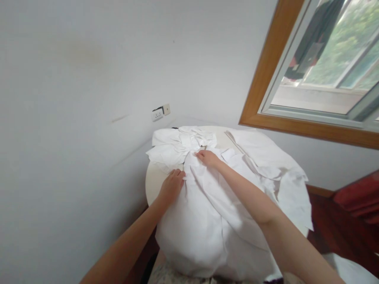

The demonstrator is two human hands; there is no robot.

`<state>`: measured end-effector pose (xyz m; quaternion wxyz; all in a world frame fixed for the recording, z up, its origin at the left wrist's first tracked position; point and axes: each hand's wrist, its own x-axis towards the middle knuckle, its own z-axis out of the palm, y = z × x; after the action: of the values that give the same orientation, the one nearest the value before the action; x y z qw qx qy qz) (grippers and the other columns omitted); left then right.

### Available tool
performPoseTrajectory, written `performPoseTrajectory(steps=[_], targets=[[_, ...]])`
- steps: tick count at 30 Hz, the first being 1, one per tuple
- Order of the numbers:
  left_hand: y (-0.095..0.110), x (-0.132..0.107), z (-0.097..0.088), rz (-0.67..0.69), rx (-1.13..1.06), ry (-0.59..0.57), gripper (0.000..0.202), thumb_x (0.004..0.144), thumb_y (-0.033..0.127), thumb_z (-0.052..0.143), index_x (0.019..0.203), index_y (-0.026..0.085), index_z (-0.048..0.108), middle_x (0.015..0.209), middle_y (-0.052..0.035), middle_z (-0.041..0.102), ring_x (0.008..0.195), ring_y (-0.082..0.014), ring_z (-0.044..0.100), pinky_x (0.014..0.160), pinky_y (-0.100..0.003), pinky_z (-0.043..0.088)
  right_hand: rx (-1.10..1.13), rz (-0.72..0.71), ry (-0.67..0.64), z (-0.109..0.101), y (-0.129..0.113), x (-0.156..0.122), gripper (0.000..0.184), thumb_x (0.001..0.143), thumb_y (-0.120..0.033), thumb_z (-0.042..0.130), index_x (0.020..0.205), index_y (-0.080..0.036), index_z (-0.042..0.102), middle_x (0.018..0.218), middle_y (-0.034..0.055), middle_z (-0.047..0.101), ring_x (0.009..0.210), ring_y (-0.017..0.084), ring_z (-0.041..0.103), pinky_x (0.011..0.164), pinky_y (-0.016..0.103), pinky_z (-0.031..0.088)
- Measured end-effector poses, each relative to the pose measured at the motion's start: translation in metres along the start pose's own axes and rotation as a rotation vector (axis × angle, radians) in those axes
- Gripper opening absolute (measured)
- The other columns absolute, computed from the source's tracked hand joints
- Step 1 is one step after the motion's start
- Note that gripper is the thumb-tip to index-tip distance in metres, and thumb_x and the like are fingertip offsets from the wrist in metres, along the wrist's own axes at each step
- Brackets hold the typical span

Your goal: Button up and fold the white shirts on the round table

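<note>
A pile of white garments [207,213] lies spread over a small round white table [152,179] and hangs over its near edge. My left hand [171,185] rests on the cloth at the left side, fingers curled and pinching its edge. My right hand [208,157] reaches farther in and pinches the fabric near a folded white collar [189,144] at the far side of the table. Both forearms stretch in from the bottom of the view.
A grey wall stands close behind the table, with a wall socket [160,112] just above it. A wood-framed window [314,79] is at the upper right. Dark red wooden flooring [328,225] and a red object [359,197] lie to the right.
</note>
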<state>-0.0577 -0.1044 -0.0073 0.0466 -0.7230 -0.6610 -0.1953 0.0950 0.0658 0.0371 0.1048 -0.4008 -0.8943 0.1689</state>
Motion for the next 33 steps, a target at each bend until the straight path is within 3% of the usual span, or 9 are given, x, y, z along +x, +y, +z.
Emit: performPoseTrajectory(steps=[4,9,14,18,22,25,28,33], targets=[[-0.002,-0.002,0.006,-0.006,-0.02,0.081,0.012,0.088,0.018,0.05,0.096,0.016,0.058,0.096,-0.0083,0.059,0.095,-0.0224,0.053,0.088,-0.037,0.047,-0.004,0.144,-0.024,0.01,-0.013,0.036,0.057,0.092,-0.061,0.035,0.087,-0.018,0.072,0.096,0.01,0.072,0.089,0.021,0.064,0.07,0.025,0.042],[-0.009,-0.003,0.008,-0.042,-0.069,0.133,0.014,0.086,0.015,0.049,0.094,0.016,0.06,0.094,-0.0079,0.063,0.093,-0.0213,0.056,0.087,-0.035,0.047,-0.023,0.128,0.011,0.018,-0.014,0.057,0.033,0.094,-0.04,0.046,0.096,-0.017,0.07,0.101,0.0075,0.071,0.092,0.017,0.063,0.073,0.022,0.041],[-0.02,-0.012,-0.003,-0.195,-0.102,0.137,0.017,0.088,0.02,0.046,0.091,0.017,0.063,0.088,-0.0074,0.067,0.084,-0.0209,0.06,0.08,-0.034,0.047,-0.063,0.143,0.046,0.014,-0.003,0.069,0.035,0.097,-0.033,0.039,0.103,-0.015,0.068,0.114,0.0129,0.067,0.104,0.02,0.06,0.081,0.025,0.041],[-0.028,-0.021,-0.006,-0.294,-0.11,0.098,0.021,0.089,0.021,0.043,0.092,0.018,0.063,0.086,-0.0064,0.068,0.08,-0.0204,0.062,0.077,-0.033,0.047,-0.073,0.139,0.008,0.013,0.001,0.07,0.039,0.096,-0.039,0.041,0.092,-0.015,0.072,0.106,0.013,0.07,0.102,0.021,0.061,0.082,0.025,0.041],[-0.032,-0.024,0.001,-0.23,-0.083,0.175,0.017,0.086,0.02,0.046,0.089,0.019,0.063,0.086,-0.0068,0.065,0.088,-0.0224,0.059,0.083,-0.036,0.047,-0.068,0.145,-0.034,0.013,-0.002,0.058,0.064,0.099,-0.049,0.022,0.081,-0.015,0.072,0.089,0.013,0.072,0.092,0.02,0.064,0.079,0.025,0.041],[-0.034,-0.022,0.006,-0.204,-0.106,0.204,0.016,0.084,0.02,0.048,0.092,0.018,0.062,0.089,-0.0075,0.063,0.093,-0.0235,0.056,0.087,-0.037,0.046,-0.05,0.111,-0.11,0.012,-0.006,0.045,0.073,0.096,-0.061,0.019,0.072,-0.015,0.071,0.076,0.0102,0.071,0.079,0.018,0.065,0.071,0.023,0.042],[-0.035,-0.021,0.009,-0.212,-0.176,0.196,0.022,0.083,0.019,0.049,0.103,0.018,0.059,0.092,-0.0069,0.062,0.091,-0.0221,0.057,0.085,-0.036,0.047,-0.064,0.077,-0.105,0.015,-0.011,0.038,0.065,0.094,-0.061,0.027,0.078,-0.016,0.071,0.08,0.0077,0.071,0.075,0.017,0.064,0.065,0.023,0.04],[-0.031,-0.023,0.004,-0.286,-0.244,0.162,0.013,0.084,0.017,0.044,0.09,0.02,0.056,0.083,-0.0045,0.064,0.082,-0.0199,0.06,0.076,-0.032,0.046,-0.124,0.082,0.02,0.02,-0.019,0.044,0.044,0.099,-0.039,0.031,0.101,-0.013,0.067,0.107,0.0132,0.069,0.095,0.02,0.061,0.074,0.025,0.04]])
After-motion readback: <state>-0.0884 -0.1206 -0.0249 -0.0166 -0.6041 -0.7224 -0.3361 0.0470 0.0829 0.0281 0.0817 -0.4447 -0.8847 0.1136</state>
